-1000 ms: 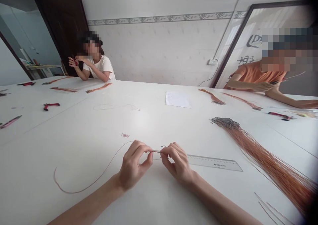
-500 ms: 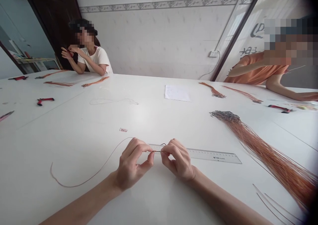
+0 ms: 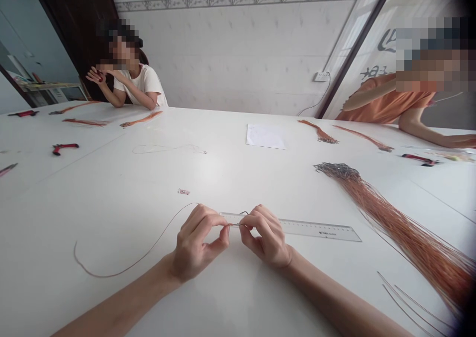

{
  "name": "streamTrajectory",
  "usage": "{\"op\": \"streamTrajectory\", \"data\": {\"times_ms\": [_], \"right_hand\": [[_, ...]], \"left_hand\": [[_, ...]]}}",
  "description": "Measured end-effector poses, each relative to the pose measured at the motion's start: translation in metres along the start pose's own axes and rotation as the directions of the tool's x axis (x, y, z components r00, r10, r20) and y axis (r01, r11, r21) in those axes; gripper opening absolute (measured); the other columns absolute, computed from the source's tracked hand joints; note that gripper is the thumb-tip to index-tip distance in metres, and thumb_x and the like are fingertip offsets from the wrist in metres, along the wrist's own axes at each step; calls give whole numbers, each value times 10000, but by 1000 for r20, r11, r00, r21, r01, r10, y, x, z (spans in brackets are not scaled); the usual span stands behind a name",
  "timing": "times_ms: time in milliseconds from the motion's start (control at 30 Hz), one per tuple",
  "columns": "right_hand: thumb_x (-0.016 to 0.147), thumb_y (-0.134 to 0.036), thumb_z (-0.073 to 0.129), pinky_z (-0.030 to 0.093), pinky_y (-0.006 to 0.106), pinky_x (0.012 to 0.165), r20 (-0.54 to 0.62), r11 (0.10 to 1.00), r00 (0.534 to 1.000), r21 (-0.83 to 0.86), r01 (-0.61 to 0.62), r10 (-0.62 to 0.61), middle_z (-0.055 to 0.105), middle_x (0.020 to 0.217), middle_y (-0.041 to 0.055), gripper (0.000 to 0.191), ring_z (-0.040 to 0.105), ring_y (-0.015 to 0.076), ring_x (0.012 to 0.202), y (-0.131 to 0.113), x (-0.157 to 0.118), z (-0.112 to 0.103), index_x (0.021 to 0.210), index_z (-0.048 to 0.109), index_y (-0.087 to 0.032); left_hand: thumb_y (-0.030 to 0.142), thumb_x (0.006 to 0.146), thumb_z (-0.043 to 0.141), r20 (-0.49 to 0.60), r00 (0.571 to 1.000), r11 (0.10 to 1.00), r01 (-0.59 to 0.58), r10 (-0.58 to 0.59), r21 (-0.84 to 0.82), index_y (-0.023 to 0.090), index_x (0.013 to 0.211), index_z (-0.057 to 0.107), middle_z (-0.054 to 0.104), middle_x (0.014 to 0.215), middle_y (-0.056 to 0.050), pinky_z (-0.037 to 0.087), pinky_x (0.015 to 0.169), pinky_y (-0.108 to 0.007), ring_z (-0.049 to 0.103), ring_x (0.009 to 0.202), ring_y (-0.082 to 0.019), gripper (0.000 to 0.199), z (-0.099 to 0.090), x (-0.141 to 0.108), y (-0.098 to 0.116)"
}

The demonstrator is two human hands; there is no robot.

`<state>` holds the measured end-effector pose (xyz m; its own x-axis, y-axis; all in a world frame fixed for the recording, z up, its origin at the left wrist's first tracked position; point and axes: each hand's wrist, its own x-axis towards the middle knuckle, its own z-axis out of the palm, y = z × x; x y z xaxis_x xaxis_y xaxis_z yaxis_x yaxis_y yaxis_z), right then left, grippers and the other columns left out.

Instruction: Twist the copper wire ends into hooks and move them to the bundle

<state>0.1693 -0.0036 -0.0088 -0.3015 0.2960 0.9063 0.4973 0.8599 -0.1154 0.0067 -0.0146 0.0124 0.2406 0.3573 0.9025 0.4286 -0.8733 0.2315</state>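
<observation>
Cord [image 3: 234, 224] pinched in fingers of left hand [image 3: 201, 243] and right hand [image 3: 265, 235], straight from nine to three o'clock between them.

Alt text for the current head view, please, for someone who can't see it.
A person's left hand and right hand pinch a thin strand over a white table, a clear ruler partly hidden behind the right hand. The strand curves off leftward; an orange-brown bundle lies at right. Beyond sit a person in white and another in orange.
</observation>
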Motion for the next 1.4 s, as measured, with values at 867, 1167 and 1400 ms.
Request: {"op": "streamTrajectory", "data": {"times_ms": [867, 1167, 1400], "right_hand": [[802, -9, 462, 301, 241, 473, 0, 1000, 1000, 17, -26, 26, 400, 560, -37, 197, 334, 101, 519, -2, 0, 1, 810, 418, -201], [794, 1, 474, 303, 239, 473, -11, 1000, 1000, 26, -12, 12, 403, 561, -32, 196, 333, 98, 525, 0, -2, 3, 813, 430, -189], [797, -3, 477, 305, 239, 477, -14, 1000, 1000, 24, -11, 11, 403, 563, -33, 191, 335, 97, 526, -1, -2, 2, 813, 432, -188]], "left_hand": [[-19, 761, 558, 7, 999, 998, -52, 52, 17, 152, 807, 523, 528, 650, 12, 423, 504, -215, 471, 608, -96, 180, 0, -2, -4], [-21, 757, 572, 7, 999, 998, -50, 51, -27, 133, 792, 530, 525, 657, -1, 431, 513, -226, 471, 620, -97, 164, 1, -4, -8], [-10, 759, 580, 8, 999, 999, -51, 51, -18, 139, 799, 530, 522, 663, 2, 432, 509, -225, 467, 613, -94, 162, 1, -3, -8]]}}
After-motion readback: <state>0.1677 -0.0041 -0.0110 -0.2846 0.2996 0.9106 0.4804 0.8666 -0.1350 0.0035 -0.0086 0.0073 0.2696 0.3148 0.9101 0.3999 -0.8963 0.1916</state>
